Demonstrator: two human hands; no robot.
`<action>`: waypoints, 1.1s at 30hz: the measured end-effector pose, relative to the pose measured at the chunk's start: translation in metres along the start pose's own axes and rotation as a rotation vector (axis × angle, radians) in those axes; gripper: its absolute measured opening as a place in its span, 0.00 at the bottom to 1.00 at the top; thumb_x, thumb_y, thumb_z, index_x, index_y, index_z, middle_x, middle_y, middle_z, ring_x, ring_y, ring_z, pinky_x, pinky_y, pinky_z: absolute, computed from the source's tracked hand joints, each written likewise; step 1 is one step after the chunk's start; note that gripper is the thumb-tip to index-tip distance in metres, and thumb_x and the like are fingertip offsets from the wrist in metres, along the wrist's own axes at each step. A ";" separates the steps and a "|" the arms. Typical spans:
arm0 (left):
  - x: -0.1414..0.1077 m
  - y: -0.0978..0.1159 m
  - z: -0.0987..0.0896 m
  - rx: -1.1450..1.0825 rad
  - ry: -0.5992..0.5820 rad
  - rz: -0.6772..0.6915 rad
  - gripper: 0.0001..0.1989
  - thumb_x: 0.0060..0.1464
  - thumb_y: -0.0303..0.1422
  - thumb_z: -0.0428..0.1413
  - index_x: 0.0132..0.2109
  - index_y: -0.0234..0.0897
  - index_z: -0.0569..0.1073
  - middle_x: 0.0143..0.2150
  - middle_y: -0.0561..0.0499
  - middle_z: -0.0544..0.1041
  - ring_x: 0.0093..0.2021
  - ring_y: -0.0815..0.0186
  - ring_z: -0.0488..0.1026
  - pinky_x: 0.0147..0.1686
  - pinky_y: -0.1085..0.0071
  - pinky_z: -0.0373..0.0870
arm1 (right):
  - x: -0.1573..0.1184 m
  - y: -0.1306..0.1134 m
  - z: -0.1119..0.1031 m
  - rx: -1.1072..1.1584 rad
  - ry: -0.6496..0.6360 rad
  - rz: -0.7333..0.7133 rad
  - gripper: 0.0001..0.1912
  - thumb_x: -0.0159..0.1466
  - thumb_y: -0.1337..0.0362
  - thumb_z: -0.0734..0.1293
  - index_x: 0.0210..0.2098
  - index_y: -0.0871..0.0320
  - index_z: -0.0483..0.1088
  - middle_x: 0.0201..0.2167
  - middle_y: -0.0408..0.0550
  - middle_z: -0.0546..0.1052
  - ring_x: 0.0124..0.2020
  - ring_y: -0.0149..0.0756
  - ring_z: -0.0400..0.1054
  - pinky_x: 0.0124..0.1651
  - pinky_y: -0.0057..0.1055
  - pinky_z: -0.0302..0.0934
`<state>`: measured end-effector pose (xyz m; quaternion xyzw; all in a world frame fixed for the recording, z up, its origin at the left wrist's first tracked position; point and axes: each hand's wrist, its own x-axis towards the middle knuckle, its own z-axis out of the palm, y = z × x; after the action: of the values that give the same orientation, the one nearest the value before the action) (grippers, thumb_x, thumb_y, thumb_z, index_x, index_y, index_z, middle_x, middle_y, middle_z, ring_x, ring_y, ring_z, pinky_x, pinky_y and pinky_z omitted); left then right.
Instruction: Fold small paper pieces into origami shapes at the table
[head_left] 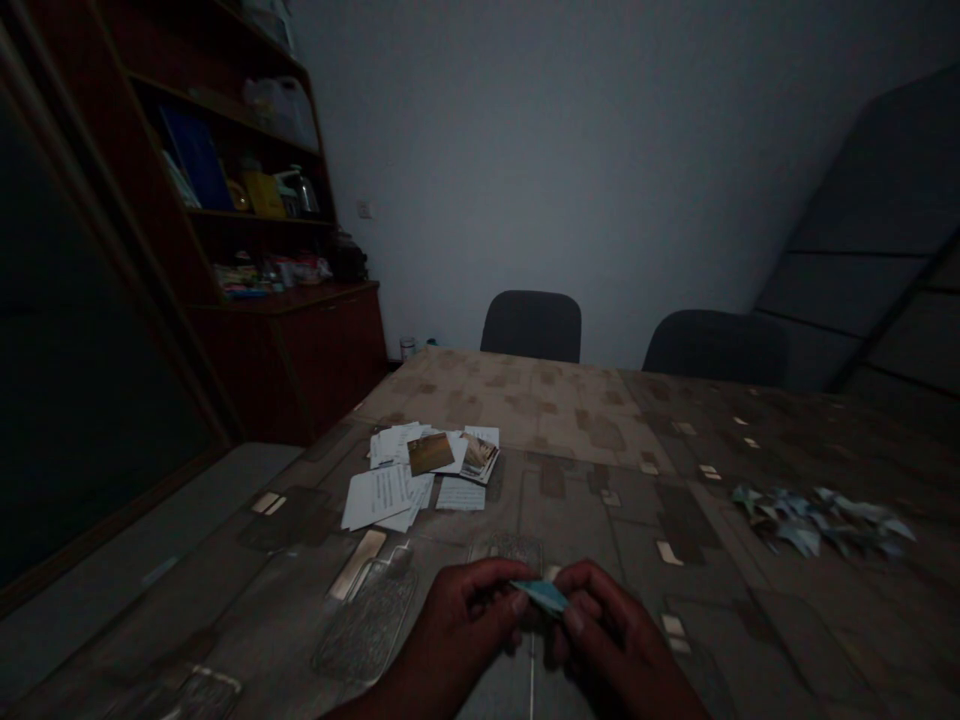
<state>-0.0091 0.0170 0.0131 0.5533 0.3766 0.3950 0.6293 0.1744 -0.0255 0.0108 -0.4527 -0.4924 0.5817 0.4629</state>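
A small piece of folded blue-green paper (546,595) is held between my two hands, above the near part of the table. My left hand (476,615) pinches its left end between thumb and fingers. The right end is gripped by my right hand (604,625), with the thumb in front. Beyond my hands, to the left, printed cards (382,496) lie in a loose spread, some with pictures. On the right side of the table is a pile of folded paper pieces (821,522) in similar pale blue-green tones.
A patterned cloth covers the table (525,400). Two dark chairs, one at the far middle (532,325) and one farther right (712,345), stand behind it. On the left is a reddish-brown cabinet (330,345) with loaded shelves.
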 end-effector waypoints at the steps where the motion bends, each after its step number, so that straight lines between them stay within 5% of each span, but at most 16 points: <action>1: 0.000 -0.001 0.000 0.001 -0.008 0.007 0.12 0.53 0.36 0.61 0.42 0.35 0.81 0.33 0.47 0.80 0.28 0.66 0.72 0.31 0.71 0.68 | 0.000 0.001 0.000 -0.014 0.000 -0.005 0.25 0.60 0.39 0.67 0.37 0.56 0.66 0.21 0.40 0.71 0.22 0.30 0.57 0.27 0.26 0.47; 11: 0.000 0.007 0.000 0.058 -0.021 0.035 0.12 0.54 0.39 0.60 0.37 0.33 0.81 0.26 0.51 0.76 0.27 0.67 0.70 0.30 0.73 0.66 | 0.002 0.011 -0.003 -0.024 0.029 -0.047 0.24 0.59 0.40 0.68 0.36 0.56 0.68 0.25 0.43 0.72 0.26 0.33 0.62 0.30 0.28 0.50; 21: 0.000 -0.002 0.000 0.026 -0.018 0.008 0.12 0.53 0.38 0.61 0.39 0.33 0.81 0.32 0.46 0.81 0.29 0.64 0.73 0.31 0.70 0.68 | 0.001 0.005 -0.002 -0.019 0.023 -0.029 0.24 0.61 0.40 0.66 0.35 0.56 0.66 0.21 0.40 0.71 0.21 0.29 0.56 0.26 0.26 0.47; 33: -0.001 -0.003 -0.001 0.040 0.005 0.019 0.11 0.52 0.35 0.61 0.41 0.35 0.80 0.29 0.49 0.78 0.28 0.66 0.71 0.31 0.71 0.67 | -0.001 0.006 0.000 -0.160 0.063 -0.112 0.21 0.61 0.43 0.66 0.38 0.55 0.68 0.26 0.41 0.70 0.29 0.35 0.62 0.33 0.30 0.53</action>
<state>-0.0100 0.0159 0.0096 0.5683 0.3809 0.3947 0.6133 0.1746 -0.0270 0.0052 -0.4779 -0.5471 0.4990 0.4724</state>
